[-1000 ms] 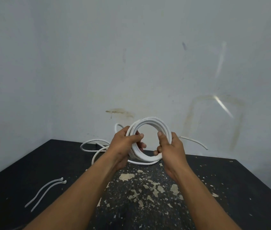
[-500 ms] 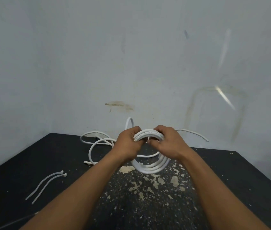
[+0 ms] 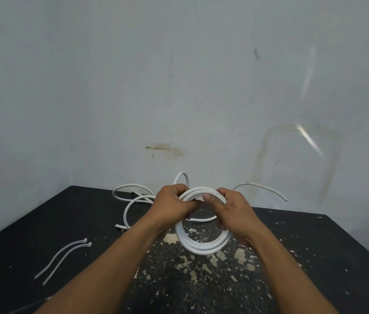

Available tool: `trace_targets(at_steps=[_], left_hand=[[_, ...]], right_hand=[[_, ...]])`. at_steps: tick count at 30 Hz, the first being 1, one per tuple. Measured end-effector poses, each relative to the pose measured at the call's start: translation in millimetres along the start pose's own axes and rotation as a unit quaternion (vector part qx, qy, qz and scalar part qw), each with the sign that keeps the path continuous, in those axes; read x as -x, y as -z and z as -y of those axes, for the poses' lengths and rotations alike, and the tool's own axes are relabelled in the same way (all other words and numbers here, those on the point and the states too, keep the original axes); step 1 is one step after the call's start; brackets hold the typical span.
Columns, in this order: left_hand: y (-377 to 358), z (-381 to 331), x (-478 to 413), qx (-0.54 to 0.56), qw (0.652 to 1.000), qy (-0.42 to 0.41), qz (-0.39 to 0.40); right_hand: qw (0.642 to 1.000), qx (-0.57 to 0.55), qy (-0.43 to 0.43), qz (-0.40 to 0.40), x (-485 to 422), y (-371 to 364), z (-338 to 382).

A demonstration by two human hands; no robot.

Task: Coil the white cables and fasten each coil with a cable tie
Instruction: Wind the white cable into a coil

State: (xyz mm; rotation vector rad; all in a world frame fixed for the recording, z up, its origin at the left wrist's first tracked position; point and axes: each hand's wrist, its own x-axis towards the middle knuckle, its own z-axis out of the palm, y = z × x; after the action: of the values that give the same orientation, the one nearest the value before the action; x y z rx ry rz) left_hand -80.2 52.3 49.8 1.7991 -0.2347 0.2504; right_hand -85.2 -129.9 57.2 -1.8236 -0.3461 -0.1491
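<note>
coil [image 3: 202, 247] of white cable hangs upright above the middle of the desk [image 3: 32, 227]. left hand [image 3: 173, 205] and right hand [image 3: 235, 214] both curl round its top, close together — likely clamping the turns so they don't spring apart. loose cable [image 3: 133, 200] lies in loops near the far edge; a free end [image 3: 267, 190] arcs off right. two cable ties [image 3: 63, 259] lie side by side toward the left edge — unused, within reach for fastening

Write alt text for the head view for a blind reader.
The left hand and right hand grip the top of a white cable coil above a black table. Behind them lies loose cable, and two cable ties lie to the left, untouched.
</note>
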Motion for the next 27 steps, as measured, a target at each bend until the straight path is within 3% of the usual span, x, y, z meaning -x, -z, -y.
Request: trace_targets(at_steps=[6,9,13,17,20,24,27], left_hand=[[18,-1,5,-0.008,0.995,0.014,0.099],[15,-5,5,0.022,0.997,0.005,0.068],[9,-9,2,0.141,0.989,0.042,0.015],[0,-15,6,0.281,0.956,0.076,-0.021],[-12,-13,10,0.324,0.940,0.092,-0.051],[-29,-15,13,0.372,0.915,0.146,-0.055],[-36,-17,12,0.443,0.877,0.178,-0.050]], right_hand=[[0.987,-0.139,-0.005,-0.077,-9,15,14],[0.972,-0.209,-0.010,-0.108,-11,9,21],[0.952,-0.257,-0.038,-0.162,-10,-12,24],[0.929,-0.286,-0.048,-0.229,-13,-30,31],[0.909,-0.313,-0.050,-0.270,-17,-44,35],[0.889,-0.349,-0.030,-0.296,-15,-67,34],[0.877,-0.376,-0.031,-0.299,-11,-80,27]])
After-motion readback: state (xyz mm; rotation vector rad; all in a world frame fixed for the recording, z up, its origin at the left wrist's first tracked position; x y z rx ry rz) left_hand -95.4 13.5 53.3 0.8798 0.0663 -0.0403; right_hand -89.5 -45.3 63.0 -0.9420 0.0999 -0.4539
